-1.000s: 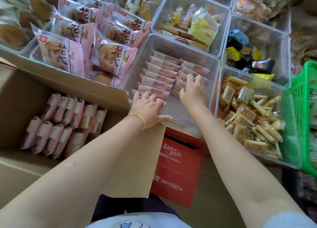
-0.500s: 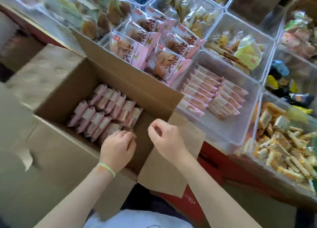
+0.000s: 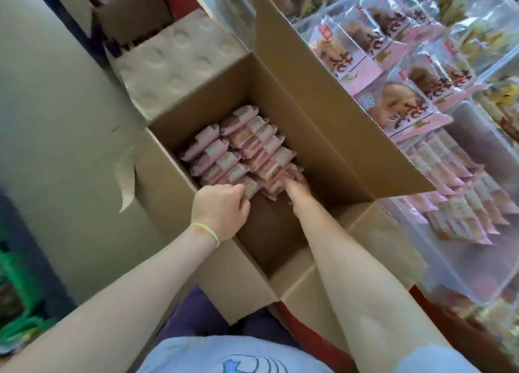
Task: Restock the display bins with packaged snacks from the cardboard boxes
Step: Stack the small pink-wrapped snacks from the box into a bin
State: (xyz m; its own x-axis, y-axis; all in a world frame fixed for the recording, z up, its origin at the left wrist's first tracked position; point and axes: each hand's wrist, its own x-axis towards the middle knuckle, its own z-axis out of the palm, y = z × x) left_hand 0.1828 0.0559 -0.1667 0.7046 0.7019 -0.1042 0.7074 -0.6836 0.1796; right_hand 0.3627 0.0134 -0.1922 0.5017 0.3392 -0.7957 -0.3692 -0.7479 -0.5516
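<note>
Your fingers are down in the box, both sets working at the near end of the pink packets. Your left hand is curled into a loose fist just inside the near-left wall, its fingertips tucked against the end of the nearest packet; whether they actually have it pinched you cannot tell from this angle. A green band sits on that wrist. Your right hand reaches deeper, fingers pushed in among the packets at the near-right of the stack and mostly buried in them, so their grip is hidden.

The packets lie in two rows along the far half of the box floor, stacked side by side, with bare cardboard showing between them and you. All four flaps stand open; the long right flap leans out over the display bins.

To your right, a clear bin holds a batch of the same slim pink packets, laid in rows at its far end. Just beyond it, larger pink bags with dark characters stand packed together. A green basket sits at the lower left edge.
</note>
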